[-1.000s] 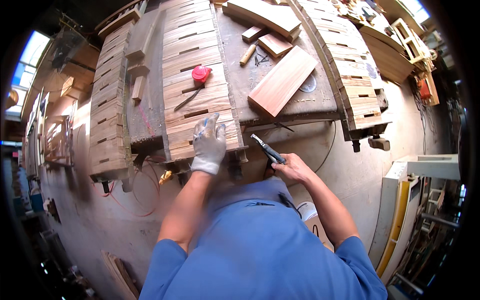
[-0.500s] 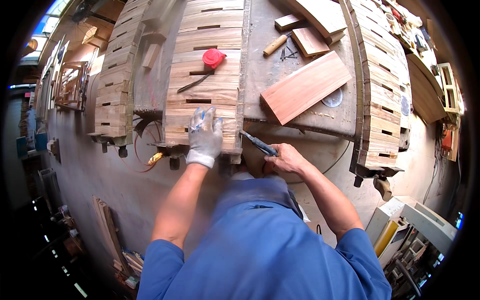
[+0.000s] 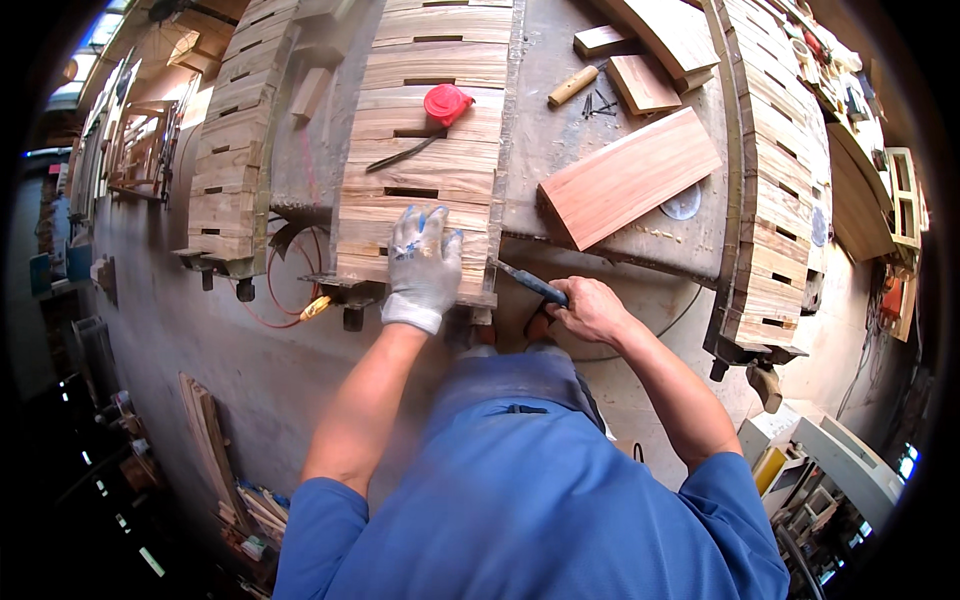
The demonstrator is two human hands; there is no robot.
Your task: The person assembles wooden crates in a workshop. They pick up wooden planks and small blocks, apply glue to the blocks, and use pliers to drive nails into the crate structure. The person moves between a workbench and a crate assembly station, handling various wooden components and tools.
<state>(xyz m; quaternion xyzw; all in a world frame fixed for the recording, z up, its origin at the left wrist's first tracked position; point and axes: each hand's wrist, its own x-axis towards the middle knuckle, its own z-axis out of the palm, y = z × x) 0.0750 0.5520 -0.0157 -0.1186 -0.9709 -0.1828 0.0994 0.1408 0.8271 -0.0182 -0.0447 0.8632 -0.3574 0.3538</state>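
Note:
My left hand (image 3: 425,265), in a grey-white glove with blue fingertips, lies flat on the near end of a row of pale wooden pieces (image 3: 425,160) with slots cut in them. The fingers are slightly apart. My bare right hand (image 3: 592,308) is closed around the handle of a slim tool with a blue-grey grip (image 3: 535,285). The tool's narrow metal tip meets the right edge of the row, near its front end; its exact kind is unclear. Farther up the row rest a red tape measure (image 3: 447,104) and its dark strap (image 3: 402,154).
To the right, a reddish plank (image 3: 632,178), a wooden handle (image 3: 573,86), dark nails or screws (image 3: 600,105) and wood blocks (image 3: 644,84) lie on a metal surface. Similar slotted rows stand at left (image 3: 225,150) and right (image 3: 772,200). An orange cable (image 3: 275,312) loops on the floor.
The view has shifted slightly, so the bench things appear farther right. My left hand stays flat on the row, and my right hand still grips the tool at the row's edge.

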